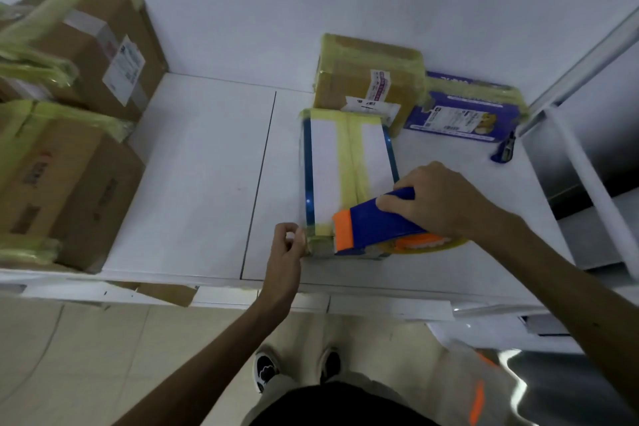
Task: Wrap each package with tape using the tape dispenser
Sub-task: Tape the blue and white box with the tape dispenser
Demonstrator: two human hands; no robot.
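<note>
Currently right hand (439, 201) grips the blue-and-orange tape dispenser (373, 225), fingers curled over its top, at the near end of the white package (325, 162) on the desk (207, 166). Left hand (287, 242) is curled at the package's near left corner; pinching anything, can't tell. Yellow tape (349, 156) runs down the package top. Behind it: taped brown box (366, 79), purple package (466, 111). Taped cardboard boxes (69, 166) far left.

My feed runs dim, with a cool blue cast. Light flat, shadows faint. Brown boxes (69, 176) at left smeared with blur; tape dispenser (373, 223) soft. Front edge of the table (173, 278) bows toward the corners. I see small glints on the blue trim of the package (325, 162).
</note>
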